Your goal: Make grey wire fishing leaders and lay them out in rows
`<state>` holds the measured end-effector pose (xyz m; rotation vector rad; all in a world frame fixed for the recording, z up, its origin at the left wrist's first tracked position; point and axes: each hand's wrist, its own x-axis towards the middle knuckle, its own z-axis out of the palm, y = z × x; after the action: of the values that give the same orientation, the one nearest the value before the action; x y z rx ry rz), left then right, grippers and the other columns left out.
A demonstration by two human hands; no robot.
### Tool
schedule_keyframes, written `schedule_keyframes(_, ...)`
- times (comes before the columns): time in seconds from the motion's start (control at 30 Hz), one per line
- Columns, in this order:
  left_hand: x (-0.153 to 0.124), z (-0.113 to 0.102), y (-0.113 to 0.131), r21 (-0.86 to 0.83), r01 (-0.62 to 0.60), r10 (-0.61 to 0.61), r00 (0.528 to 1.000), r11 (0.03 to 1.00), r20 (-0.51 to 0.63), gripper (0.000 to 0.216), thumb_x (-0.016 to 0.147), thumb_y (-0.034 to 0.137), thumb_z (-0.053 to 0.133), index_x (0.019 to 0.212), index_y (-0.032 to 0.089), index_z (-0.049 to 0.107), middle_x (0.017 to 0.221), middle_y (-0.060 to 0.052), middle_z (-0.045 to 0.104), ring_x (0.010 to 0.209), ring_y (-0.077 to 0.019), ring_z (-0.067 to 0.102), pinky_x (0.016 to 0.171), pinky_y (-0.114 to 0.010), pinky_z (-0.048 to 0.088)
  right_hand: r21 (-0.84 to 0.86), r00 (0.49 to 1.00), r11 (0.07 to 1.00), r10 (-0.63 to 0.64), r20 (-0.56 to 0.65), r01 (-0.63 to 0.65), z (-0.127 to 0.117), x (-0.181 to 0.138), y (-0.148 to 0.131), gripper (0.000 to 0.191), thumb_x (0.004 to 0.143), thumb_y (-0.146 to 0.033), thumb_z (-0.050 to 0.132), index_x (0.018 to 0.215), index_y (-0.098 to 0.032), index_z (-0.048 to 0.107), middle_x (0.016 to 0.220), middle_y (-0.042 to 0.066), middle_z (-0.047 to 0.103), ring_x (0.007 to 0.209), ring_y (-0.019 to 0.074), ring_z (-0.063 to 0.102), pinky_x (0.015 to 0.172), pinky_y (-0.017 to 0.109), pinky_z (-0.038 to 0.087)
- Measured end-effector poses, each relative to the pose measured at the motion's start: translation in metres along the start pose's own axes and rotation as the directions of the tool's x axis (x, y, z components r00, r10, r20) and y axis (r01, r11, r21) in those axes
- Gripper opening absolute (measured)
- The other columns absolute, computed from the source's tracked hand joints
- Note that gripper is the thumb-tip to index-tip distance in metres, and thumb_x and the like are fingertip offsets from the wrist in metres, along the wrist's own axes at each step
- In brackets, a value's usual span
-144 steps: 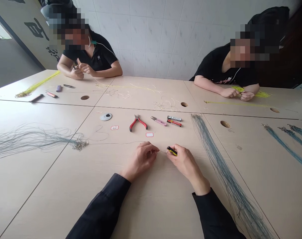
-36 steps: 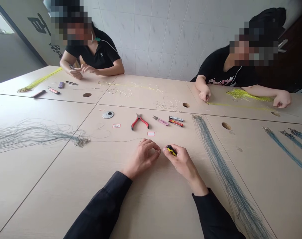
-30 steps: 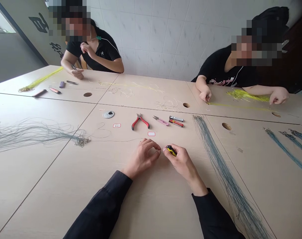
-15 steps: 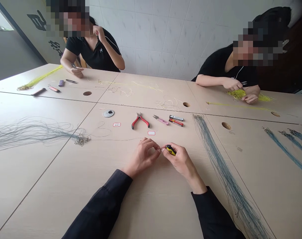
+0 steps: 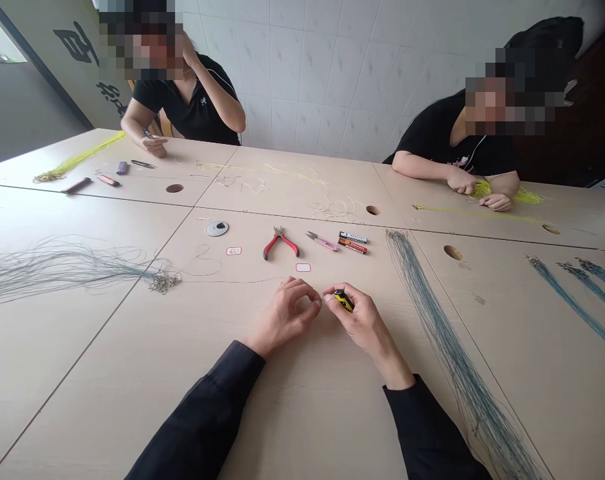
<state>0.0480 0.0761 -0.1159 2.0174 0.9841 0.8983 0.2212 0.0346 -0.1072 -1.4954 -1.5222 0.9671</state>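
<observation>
Thread (image 5: 232,282) thin as a hair runs left to right across the middle of the worktop (image 5: 282,413), its long axis nearly level in my view. Its left end meets a tangle of small shiny metal pieces (image 5: 163,281), and its right part passes into the left grip (image 5: 288,312). That grip is closed to a fine pinch, thumb and forefinger curved into a ring with the thread between their tips, though the very end is too small for me to make out. Just beside it, the right grip (image 5: 360,317) is curled snugly round a yellow-and-black tool (image 5: 343,301), which slants with its black end toward the far left. I see the left bundle (image 5: 82,270) of fine grey-blue strands fan out from the metal pieces toward the left edge. To the right, a long, straighter bundle (image 5: 447,340) runs from metal ends on the far side down to the near right, and shorter blue bunches (image 5: 572,307) lie beyond it. Far of both grips I have smooth red-handled pliers (image 5: 279,235) with handles spread toward me, pink snips (image 5: 326,244) pointing far left, a flat grey disc (image 5: 213,229) and two red-bordered labels. The pale worktop has a faint grain and round cut-outs. Across it, two co-workers in black tops sit near yellow strands.
</observation>
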Motion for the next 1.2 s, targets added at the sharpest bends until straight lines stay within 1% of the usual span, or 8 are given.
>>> schedule_keyframes(0.17,0.0,-0.0003,0.0001,0.005,-0.003,0.003,1.0,1.0,-0.001,0.01,0.086,0.021,0.056,0.077,0.021,0.062,0.081,-0.002,0.067,0.083,-0.0182,0.056,0.083,-0.035,0.044,-0.005,1.0,1.0,-0.003,0.008,0.003,0.0001,-0.0002,-0.0002,0.032,0.091,-0.046,0.051,0.088,-0.017,0.063,0.086,0.003,0.065,0.078,0.0157,0.056,0.071,0.024,0.043)
schedule_keyframes(0.3,-0.0005,-0.0003,0.0006,0.009,0.003,-0.003,1.0,1.0,-0.001,0.01,0.085,0.021,0.056,0.077,0.02,0.062,0.079,-0.001,0.066,0.082,-0.0179,0.055,0.081,-0.034,0.045,-0.009,1.0,1.0,-0.005,-0.016,0.005,-0.0003,-0.0002,0.0004,0.031,0.091,-0.046,0.053,0.095,-0.017,0.064,0.084,0.001,0.063,0.071,0.0135,0.052,0.066,0.023,0.041)
schedule_keyframes(0.43,-0.001,-0.0009,0.0018,0.008,0.008,-0.008,1.0,1.0,0.005,0.009,0.084,0.02,0.056,0.077,0.02,0.062,0.079,-0.001,0.065,0.083,-0.0179,0.055,0.08,-0.034,0.045,-0.016,1.0,1.0,-0.017,-0.005,0.017,-0.0008,-0.001,-0.0003,0.03,0.091,-0.046,0.053,0.093,-0.018,0.064,0.082,0.001,0.063,0.068,0.0129,0.05,0.063,0.023,0.039)
schedule_keyframes(0.53,-0.001,-0.0015,0.0025,-0.009,0.004,-0.004,1.0,1.0,0.015,0.01,0.085,0.021,0.056,0.077,0.02,0.061,0.08,-0.002,0.066,0.082,-0.0181,0.055,0.081,-0.035,0.045,-0.022,1.0,1.0,-0.002,-0.012,0.001,-0.0007,-0.0015,-0.0016,0.032,0.091,-0.047,0.053,0.099,-0.018,0.064,0.079,0.0,0.061,0.062,0.0122,0.046,0.059,0.023,0.038)
schedule_keyframes(0.67,-0.0008,-0.0016,0.0025,-0.02,0.006,-0.005,1.0,1.0,0.019,0.01,0.084,0.021,0.055,0.076,0.02,0.061,0.08,-0.002,0.065,0.082,-0.0186,0.055,0.081,-0.035,0.045,0.001,1.0,1.0,-0.01,0.016,0.01,-0.0007,-0.0013,-0.0031,0.032,0.091,-0.047,0.052,0.09,-0.018,0.064,0.082,0.002,0.063,0.07,0.0136,0.05,0.064,0.023,0.04)
schedule_keyframes(0.8,-0.0011,-0.0011,0.0021,-0.025,0.01,-0.01,1.0,1.0,0.006,0.01,0.084,0.018,0.055,0.075,0.02,0.06,0.08,-0.001,0.064,0.081,-0.0173,0.056,0.081,-0.034,0.045,0.003,0.997,0.998,0.069,0.018,-0.069,-0.0001,-0.0014,-0.0017,0.034,0.09,-0.049,0.051,0.08,-0.017,0.06,0.07,-0.001,0.052,0.064,0.0126,0.043,0.059,0.023,0.035)
schedule_keyframes(0.97,-0.0014,-0.0012,0.0018,-0.023,0.008,-0.008,1.0,1.0,-0.011,0.009,0.084,0.018,0.055,0.078,0.02,0.06,0.084,-0.002,0.065,0.083,-0.0168,0.056,0.08,-0.032,0.045,0.045,0.996,0.995,0.088,0.025,-0.089,0.0009,-0.0015,0.0,0.035,0.089,-0.046,0.054,0.069,-0.018,0.047,0.063,-0.003,0.036,0.06,0.0105,0.03,0.054,0.023,0.028)
schedule_keyframes(1.2,-0.0006,-0.0017,0.0028,-0.041,0.023,-0.023,1.0,0.999,-0.004,0.012,0.087,0.019,0.053,0.076,0.02,0.059,0.081,-0.001,0.064,0.081,-0.0161,0.056,0.08,-0.032,0.043,0.022,0.997,0.998,0.057,0.056,-0.058,0.0008,-0.002,-0.0011,0.03,0.09,-0.043,0.052,0.079,-0.016,0.058,0.07,-0.001,0.045,0.065,0.0119,0.037,0.059,0.022,0.033)
